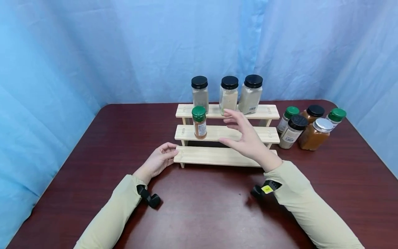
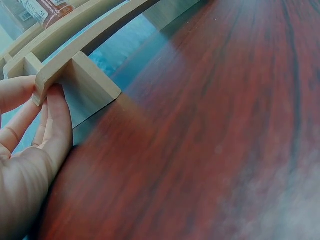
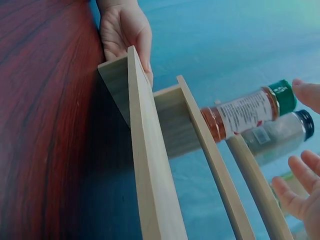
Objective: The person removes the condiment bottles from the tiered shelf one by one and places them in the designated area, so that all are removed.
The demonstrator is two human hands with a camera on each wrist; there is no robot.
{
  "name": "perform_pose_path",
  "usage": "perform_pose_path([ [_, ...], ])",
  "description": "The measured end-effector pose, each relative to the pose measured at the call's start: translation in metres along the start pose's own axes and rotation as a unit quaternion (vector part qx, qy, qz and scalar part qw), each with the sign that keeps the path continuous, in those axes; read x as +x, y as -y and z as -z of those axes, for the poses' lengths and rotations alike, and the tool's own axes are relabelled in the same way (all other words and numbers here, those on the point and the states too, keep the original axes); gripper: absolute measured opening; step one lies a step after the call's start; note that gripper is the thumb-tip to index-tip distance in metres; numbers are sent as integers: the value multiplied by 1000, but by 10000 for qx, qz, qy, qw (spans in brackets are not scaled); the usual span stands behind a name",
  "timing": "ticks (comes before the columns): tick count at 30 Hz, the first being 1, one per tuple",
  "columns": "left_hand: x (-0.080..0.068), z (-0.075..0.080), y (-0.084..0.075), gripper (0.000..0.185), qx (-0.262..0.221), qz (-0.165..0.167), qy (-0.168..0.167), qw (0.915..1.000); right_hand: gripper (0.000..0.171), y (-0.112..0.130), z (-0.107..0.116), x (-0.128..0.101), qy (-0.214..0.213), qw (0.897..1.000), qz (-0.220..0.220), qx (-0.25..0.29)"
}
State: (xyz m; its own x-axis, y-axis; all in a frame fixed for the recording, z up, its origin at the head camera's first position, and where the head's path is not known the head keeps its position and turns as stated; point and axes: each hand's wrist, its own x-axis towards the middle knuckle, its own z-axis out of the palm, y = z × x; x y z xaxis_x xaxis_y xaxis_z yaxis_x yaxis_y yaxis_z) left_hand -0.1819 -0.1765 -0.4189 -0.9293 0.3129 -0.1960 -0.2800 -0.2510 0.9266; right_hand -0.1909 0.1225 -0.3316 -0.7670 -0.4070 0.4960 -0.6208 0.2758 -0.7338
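Note:
A three-step wooden rack (image 1: pixel 217 156) stands mid-table. My left hand (image 1: pixel 172 154) holds the left end of its lowest step, thumb on top and fingers (image 2: pixel 52 125) against the end post. My right hand (image 1: pixel 234 129) hovers open above the middle step with fingers spread, holding nothing. To its left, a green-lidded jar (image 1: pixel 199 122) of reddish spice stands on the left part of the middle step. In the right wrist view the same jar (image 3: pixel 245 114) shows beside my right fingers (image 3: pixel 300 177). Three black-lidded jars (image 1: pixel 228 93) stand on the top step.
Several more spice jars (image 1: pixel 314 133), with green, black and silver lids, cluster on the brown table (image 1: pixel 202 214) right of the rack. Blue curtains close off the back and sides. The table's rounded corners lie far left and right.

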Motion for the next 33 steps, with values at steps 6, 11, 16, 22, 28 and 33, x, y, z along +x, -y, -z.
perform_pose_path([
  [6,0,0,0,26,-58,3,51,10000,76,2,-13,13,185,9997,29,-184],
  [11,0,-1,2,26,-23,-13,34,10000,78,4,-21,22,353,9989,107,-282],
  [16,0,-2,6,25,8,1,43,10000,76,4,-26,27,456,9978,99,-475],
  [22,-1,0,6,25,-4,-31,-23,10000,73,3,-32,30,556,9969,32,-553],
  [28,-1,0,3,26,0,-49,24,10000,74,1,-35,30,575,9974,-17,-445],
  [33,-1,0,2,27,-10,-48,-18,10000,77,-4,-40,30,590,9978,-81,-282],
])
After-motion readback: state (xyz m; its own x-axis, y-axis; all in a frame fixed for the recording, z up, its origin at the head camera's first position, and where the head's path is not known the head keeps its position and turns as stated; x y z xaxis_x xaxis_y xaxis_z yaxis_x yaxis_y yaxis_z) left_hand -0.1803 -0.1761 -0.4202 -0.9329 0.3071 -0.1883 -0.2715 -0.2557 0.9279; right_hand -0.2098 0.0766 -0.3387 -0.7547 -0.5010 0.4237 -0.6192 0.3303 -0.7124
